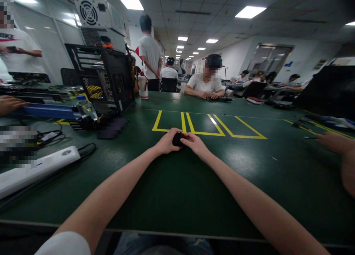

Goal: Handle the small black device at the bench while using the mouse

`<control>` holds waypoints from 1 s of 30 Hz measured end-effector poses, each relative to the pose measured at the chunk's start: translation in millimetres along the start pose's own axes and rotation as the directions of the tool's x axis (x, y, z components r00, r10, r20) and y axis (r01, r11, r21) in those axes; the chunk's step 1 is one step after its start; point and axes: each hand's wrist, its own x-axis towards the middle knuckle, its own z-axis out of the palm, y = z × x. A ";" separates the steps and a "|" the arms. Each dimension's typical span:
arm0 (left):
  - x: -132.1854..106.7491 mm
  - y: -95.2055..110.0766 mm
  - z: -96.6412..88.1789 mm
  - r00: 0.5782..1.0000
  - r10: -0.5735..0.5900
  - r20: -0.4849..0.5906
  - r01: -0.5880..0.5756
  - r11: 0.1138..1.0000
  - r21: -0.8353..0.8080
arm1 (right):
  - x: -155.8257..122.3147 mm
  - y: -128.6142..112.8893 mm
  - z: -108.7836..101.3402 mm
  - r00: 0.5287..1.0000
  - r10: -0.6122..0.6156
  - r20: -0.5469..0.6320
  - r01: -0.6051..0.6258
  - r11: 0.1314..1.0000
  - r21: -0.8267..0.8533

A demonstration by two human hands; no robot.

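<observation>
Both my hands meet around a small black object [177, 139] low over the green table [177, 188]. Its kind cannot be made out, since fingers cover much of it. My left hand [168, 141] curls round its left side, thumb along the near edge. On the right, the fingers of my right hand [194, 143] are bent against it, touching its right side. Just beyond the hands, yellow tape outlines [194, 133] mark the tabletop.
To the left stand an open black computer case [111, 75] with power supplies [97, 14] on top, a paper cup [143, 87] and a white power strip [41, 170]. Another person's hand [334, 141] is at the right edge. A person [206, 83] sits opposite.
</observation>
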 end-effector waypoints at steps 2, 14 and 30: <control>0.3 0.3 0.0 1.000 0.007 -0.005 -0.007 1.000 0.001 | -2.0 -1.6 0.1 0.999 -0.026 0.029 0.024 0.999 0.048; 1.6 -2.9 2.9 0.999 0.023 -0.027 -0.023 1.000 -0.009 | 2.5 3.0 1.1 0.999 -0.023 -0.043 0.023 1.000 -0.007; -0.1 2.9 -0.5 1.000 -0.003 -0.010 0.002 1.000 -0.023 | -0.8 1.7 3.6 0.999 0.023 -0.038 -0.020 0.997 0.079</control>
